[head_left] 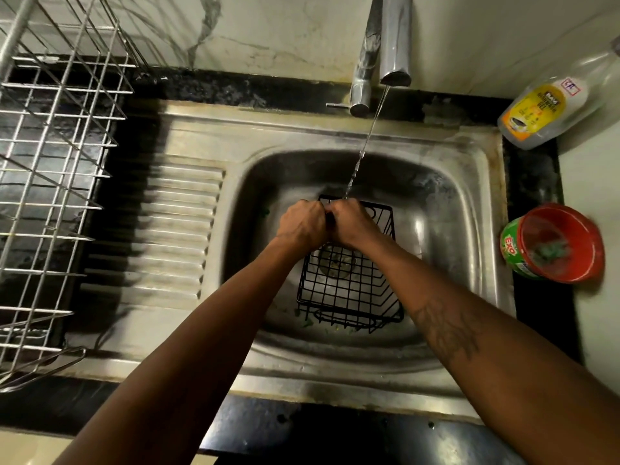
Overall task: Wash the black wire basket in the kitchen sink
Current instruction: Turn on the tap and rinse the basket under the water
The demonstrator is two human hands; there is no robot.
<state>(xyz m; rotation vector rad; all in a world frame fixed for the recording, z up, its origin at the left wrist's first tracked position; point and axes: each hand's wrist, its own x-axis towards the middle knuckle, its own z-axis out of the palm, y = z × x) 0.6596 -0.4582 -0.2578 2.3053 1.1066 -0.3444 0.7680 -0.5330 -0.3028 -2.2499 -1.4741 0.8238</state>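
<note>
Basket: its far rim is disappearing under both hands.
Left hand: the fingers are curling out of sight over that rim; only the back is showing.
Right hand: the fingers are hiding the same way; a dark bit between the two hands is blurring too much to name.
Drain: it is lying behind the basket's mesh, its upper part covered by the wrists.
Rack: it is running off the left and top edges.
Tap: the top edge is cutting it off.
Bottle: the neck is running off the right edge; the label print is blurring beyond reading.
Tub: its contents are smearing into a grey-green blur.
Forearms: both are running off the bottom edge.
</note>
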